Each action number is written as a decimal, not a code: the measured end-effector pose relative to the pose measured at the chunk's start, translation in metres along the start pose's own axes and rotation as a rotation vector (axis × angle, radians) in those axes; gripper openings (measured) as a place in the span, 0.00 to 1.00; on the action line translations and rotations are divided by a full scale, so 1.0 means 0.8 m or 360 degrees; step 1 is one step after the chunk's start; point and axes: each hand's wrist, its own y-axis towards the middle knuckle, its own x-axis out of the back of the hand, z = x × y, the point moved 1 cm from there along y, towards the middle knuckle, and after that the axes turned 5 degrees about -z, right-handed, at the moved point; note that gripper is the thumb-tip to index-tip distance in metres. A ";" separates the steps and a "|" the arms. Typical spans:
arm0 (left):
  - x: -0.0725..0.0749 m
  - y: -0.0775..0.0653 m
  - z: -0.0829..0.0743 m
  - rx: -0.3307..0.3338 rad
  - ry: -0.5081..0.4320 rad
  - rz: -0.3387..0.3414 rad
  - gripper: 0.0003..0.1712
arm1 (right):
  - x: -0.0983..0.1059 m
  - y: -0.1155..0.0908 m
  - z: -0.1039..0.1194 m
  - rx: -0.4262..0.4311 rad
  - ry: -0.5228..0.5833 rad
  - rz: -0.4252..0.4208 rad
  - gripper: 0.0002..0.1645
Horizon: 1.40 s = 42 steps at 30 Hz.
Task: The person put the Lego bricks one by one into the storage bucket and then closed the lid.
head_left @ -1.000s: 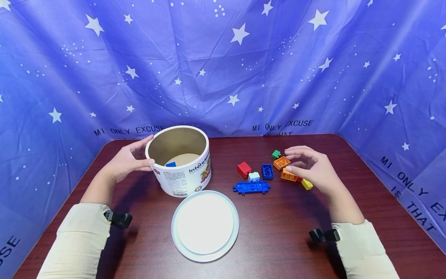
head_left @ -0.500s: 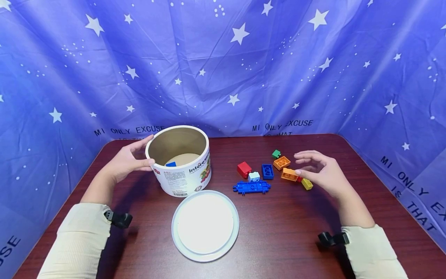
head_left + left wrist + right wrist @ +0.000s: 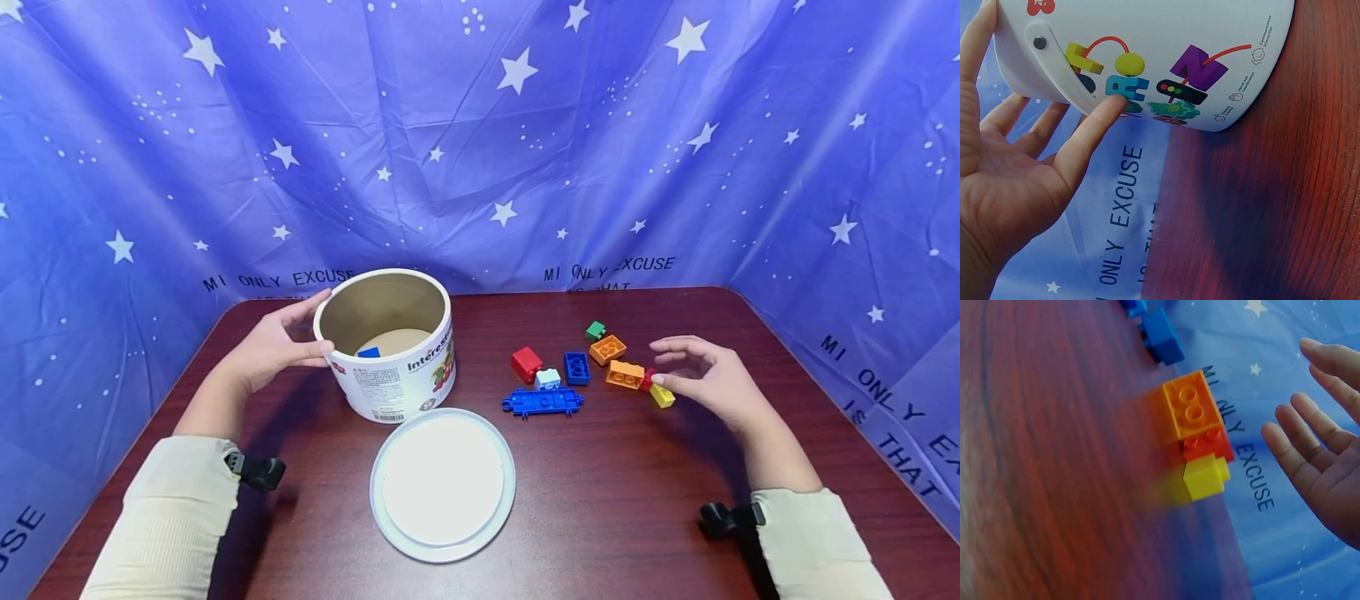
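My left hand rests on the outer wall of a white printed bucket, its thumb at the near rim. In the left wrist view, extended fingers touch the bucket's side beside its handle. A blue brick lies inside. My right hand hovers with loosely bent fingers at the right end of the toy bricks. Its thumb is nearest a small red brick and a yellow brick; an orange brick sits just left. The right wrist view shows nothing between the fingers.
A white round lid lies in front of the bucket. Between bucket and right hand are a larger red brick, a pale blue brick, a blue brick, a blue chassis piece, another orange brick and a green brick.
My right hand has drifted right and slightly nearer, away from the orange bricks and toward the red and yellow ones. The left hand and bucket stay put.
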 end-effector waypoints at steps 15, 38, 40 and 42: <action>0.001 -0.001 -0.001 0.0000 0.0008 -0.0006 0.51 | 0.015 -0.003 -0.042 -0.0206 -0.0241 0.0206 0.35; 0.000 0.000 0.001 0.0004 0.0023 -0.0004 0.51 | 0.019 0.007 -0.060 -0.0419 -0.0287 0.0369 0.29; 0.000 0.000 0.000 -0.0003 0.0019 -0.0004 0.51 | 0.020 0.006 -0.060 -0.0413 -0.0299 0.0355 0.27; 0.000 0.000 0.000 -0.0008 0.0010 -0.0005 0.51 | 0.021 0.006 -0.060 -0.0399 -0.0300 0.0337 0.26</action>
